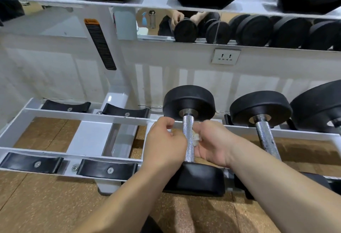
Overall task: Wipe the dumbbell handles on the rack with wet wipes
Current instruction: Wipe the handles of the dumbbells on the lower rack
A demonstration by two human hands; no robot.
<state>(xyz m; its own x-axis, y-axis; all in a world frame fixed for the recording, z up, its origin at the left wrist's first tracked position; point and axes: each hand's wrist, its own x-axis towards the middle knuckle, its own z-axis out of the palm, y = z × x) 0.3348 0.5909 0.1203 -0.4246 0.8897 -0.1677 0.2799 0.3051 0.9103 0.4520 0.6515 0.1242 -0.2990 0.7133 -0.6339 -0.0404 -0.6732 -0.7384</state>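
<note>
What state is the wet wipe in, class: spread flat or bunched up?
Bunched up: the wet wipe is a small crumpled white wad between the dumbbell handle and the right hand.

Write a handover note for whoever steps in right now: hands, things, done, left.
Left hand: fingers curled against the left side of the nearest dumbbell handle; unclear whether it pinches the wipe.
Right hand: holds the bunched wet wipe against that handle's right side.
Things: this dumbbell lies across the lower rack; the second handle is on its right, with no hand on it.
Done: wipe is on the nearest handle; cannot tell which others are already clean.
Left: finish this handle, then probably the second handle and the others on the rack.
</note>
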